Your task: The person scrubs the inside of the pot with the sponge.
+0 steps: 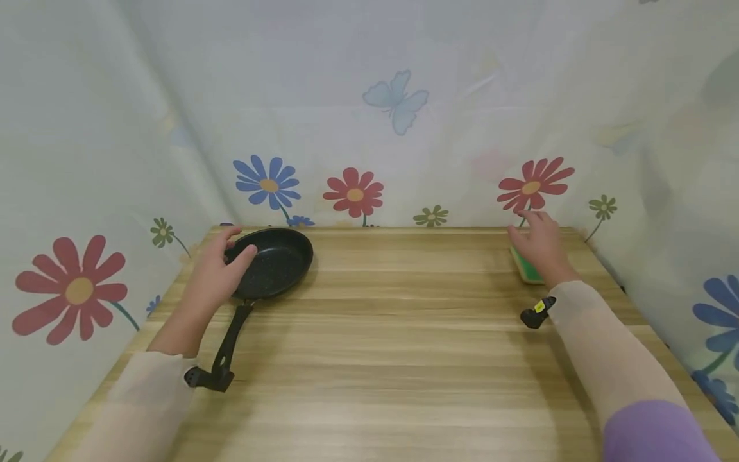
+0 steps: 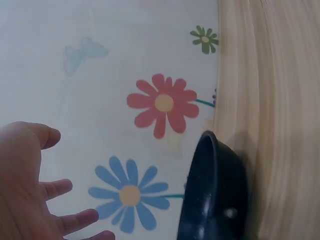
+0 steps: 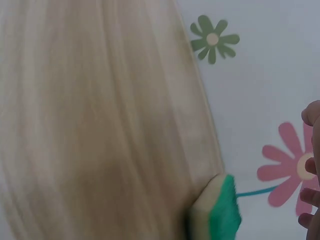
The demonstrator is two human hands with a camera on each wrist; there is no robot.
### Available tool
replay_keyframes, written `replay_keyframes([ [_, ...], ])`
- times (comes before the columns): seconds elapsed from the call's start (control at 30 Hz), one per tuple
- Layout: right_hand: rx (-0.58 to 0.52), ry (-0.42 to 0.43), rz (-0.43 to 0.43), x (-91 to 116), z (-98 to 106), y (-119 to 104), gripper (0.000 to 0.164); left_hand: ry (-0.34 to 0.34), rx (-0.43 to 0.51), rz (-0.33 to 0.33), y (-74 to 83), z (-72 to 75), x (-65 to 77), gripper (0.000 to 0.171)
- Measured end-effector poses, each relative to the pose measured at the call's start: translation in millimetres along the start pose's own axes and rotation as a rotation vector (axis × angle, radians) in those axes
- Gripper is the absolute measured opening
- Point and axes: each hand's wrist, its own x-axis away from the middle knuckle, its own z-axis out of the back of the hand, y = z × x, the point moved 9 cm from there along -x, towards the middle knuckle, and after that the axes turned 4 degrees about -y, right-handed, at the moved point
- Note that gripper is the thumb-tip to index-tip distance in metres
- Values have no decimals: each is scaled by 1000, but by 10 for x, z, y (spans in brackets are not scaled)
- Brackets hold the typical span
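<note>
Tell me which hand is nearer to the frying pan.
Left. The left hand is above the left side of the frying pan, not touching; the right hand is across the table, above the green sponge.

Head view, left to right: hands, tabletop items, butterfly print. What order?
Left hand → frying pan → butterfly print → right hand. The green sponge overlaps the right hand in this picture, so it's left out of the order.

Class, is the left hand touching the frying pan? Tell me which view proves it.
Apart. The left wrist view shows a clear gap, with floral backdrop visible between the left hand and the frying pan.
</note>
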Motion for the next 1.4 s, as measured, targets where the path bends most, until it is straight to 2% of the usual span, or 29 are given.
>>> replay_keyframes([
  [0.27,102,-17,-23,104,-144,351,55,-2,131,120,-501,-7,186,81],
  [0.47,109,-81,-77,169,-327,555,64,-53,297,307,-945,-132,351,90],
  [0.57,110,-93,-80,193,-365,578,65,-117,399,412,-1136,-245,436,94],
  [0.67,115,-96,-78,209,-377,580,64,-218,479,466,-1238,-376,495,88],
  [0.73,117,-104,-81,215,-389,587,62,-295,549,470,-1252,-472,523,82],
  [0.8,121,-114,-84,216,-407,600,59,-352,624,461,-1250,-551,536,69],
  [0.93,135,-141,-102,224,-451,634,55,-406,732,461,-1254,-650,575,34],
  [1.0,148,-153,-111,229,-468,641,55,-429,748,462,-1264,-679,602,24],
  [1.17,156,-177,-135,227,-497,673,57,-513,792,439,-1257,-753,662,24],
  [1.4,127,-206,-95,203,-493,685,64,-618,955,328,-1209,-823,678,23],
])
